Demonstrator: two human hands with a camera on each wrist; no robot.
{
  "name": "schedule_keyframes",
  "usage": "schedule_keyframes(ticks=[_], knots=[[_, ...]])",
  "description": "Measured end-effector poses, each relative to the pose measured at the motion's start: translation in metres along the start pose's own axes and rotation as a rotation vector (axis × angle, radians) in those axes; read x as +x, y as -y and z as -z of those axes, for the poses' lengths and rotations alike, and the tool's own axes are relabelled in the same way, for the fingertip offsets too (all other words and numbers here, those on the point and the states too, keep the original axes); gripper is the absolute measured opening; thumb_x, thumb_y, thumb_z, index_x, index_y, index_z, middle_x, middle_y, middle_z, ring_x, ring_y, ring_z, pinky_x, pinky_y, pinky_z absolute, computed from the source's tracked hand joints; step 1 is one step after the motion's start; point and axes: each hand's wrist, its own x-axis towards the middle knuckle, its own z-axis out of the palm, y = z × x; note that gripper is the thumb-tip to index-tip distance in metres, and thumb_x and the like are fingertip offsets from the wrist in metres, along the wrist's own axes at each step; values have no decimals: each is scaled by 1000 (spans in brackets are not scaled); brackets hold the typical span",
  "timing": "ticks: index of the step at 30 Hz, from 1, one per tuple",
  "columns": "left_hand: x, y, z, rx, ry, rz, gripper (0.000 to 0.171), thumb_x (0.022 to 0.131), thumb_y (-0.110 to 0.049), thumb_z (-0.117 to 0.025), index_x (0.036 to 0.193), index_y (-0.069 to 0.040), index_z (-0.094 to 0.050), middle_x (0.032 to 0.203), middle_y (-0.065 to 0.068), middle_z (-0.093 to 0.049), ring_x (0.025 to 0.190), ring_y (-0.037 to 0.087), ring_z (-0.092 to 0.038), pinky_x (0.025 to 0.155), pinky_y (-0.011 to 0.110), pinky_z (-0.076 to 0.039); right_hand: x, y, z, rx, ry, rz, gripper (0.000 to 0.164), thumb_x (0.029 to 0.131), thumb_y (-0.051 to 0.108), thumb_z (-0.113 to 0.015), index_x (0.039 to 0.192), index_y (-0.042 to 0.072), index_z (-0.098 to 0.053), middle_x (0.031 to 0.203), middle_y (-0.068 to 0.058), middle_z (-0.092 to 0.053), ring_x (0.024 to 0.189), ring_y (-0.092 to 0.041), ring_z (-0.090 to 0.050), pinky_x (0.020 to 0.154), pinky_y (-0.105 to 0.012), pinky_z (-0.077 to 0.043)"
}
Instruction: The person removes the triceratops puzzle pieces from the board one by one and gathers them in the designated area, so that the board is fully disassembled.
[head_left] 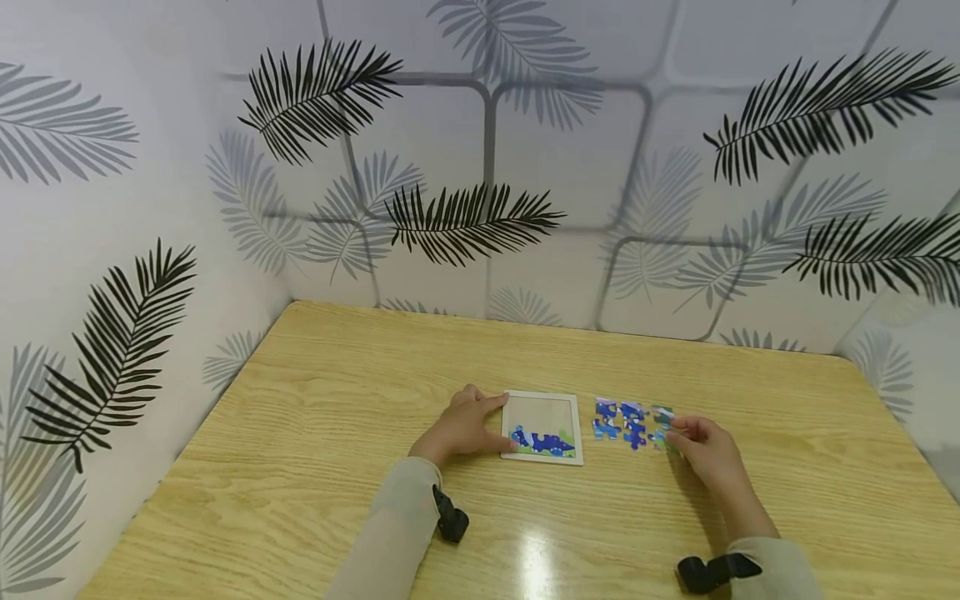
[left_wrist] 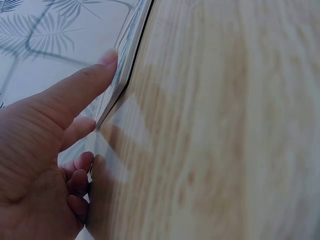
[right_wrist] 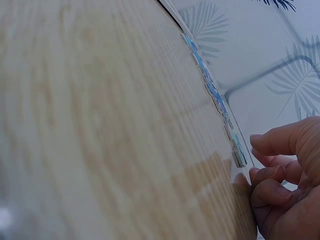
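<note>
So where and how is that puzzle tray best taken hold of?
Probably by the left rim, where the left hand touches it, thumb over the top, from the left: the tray lies flat, with loose pieces off its right side.

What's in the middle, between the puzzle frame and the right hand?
The loose pieces lie on the table between the frame and the right hand. You can see it in the head view.

The wood-grained desk (head_left: 360,367) is coloured pale yellow, its back corners rounded; a white-framed puzzle tray (head_left: 540,412) is laid in from about the middle of the back edge; loose puzzle pieces (head_left: 634,412) are spread just beside it, toward the right edge.
</note>
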Motion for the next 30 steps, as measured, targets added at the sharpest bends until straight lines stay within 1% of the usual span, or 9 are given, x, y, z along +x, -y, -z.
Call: schedule_keyframes(ticks=[8,13,16,18,21,25,28,30], knots=[[0,-2,1,23,5,4,87,72,-44,-81,145,-21,-41,102,4,-34,95,21,-32,79,33,-35,1,1,2,-6,22,-25,32,93,15,-59,114,-8,-54,90,-7,-56,73,-13,-47,60,-24,-40],[-2,-3,3,22,5,4,87,71,-44,-81,145,-20,-41,103,4,-34,95,21,-32,79,34,-36,-2,7,0,-20,15,24,32,93,15,-59,114,-8,-56,94,-10,-56,77,-14,-48,62,-23,-41],[-3,-4,4,19,3,-1,87,71,-43,-81,145,-19,-41,102,4,-34,95,21,-32,79,34,-35,-3,17,-3,-28,21,71,32,93,16,-59,114,-8,-57,97,-11,-55,82,-14,-48,64,-24,-41],[-4,-4,4,17,3,-3,87,71,-43,-81,145,-19,-41,102,4,-34,95,21,-32,79,34,-35,-3,25,-7,-23,35,92,31,93,15,-59,115,-7,-57,96,-10,-54,83,-14,-49,64,-25,-42],[-4,-5,4,9,4,-4,88,71,-43,-82,145,-18,-42,102,4,-34,95,21,-31,79,34,-35,-3,38,-15,-4,51,103,29,93,14,-58,115,-6,-57,95,-9,-53,82,-15,-48,64,-25,-42],[-5,-7,5,4,5,-2,88,71,-42,-82,145,-18,-41,101,4,-33,95,22,-31,79,34,-35,-4,54,-33,27,86,117,26,93,11,-57,114,-5,-58,97,-11,-53,84,-19,-49,63,-24,-43],[-5,-7,5,-2,6,-2,87,71,-42,-82,145,-18,-42,101,4,-33,94,22,-31,79,34,-34,-5,63,-48,30,129,153,25,93,11,-58,113,-3,-59,97,-10,-54,86,-19,-50,65,-24,-43],[-5,-6,5,-7,7,-5,87,71,-41,-82,145,-18,-42,100,4,-33,94,22,-31,78,34,-34,-5,68,-59,35,163,185,23,93,12,-58,111,-2,-60,95,-8,-54,84,-19,-50,65,-25,-43]])
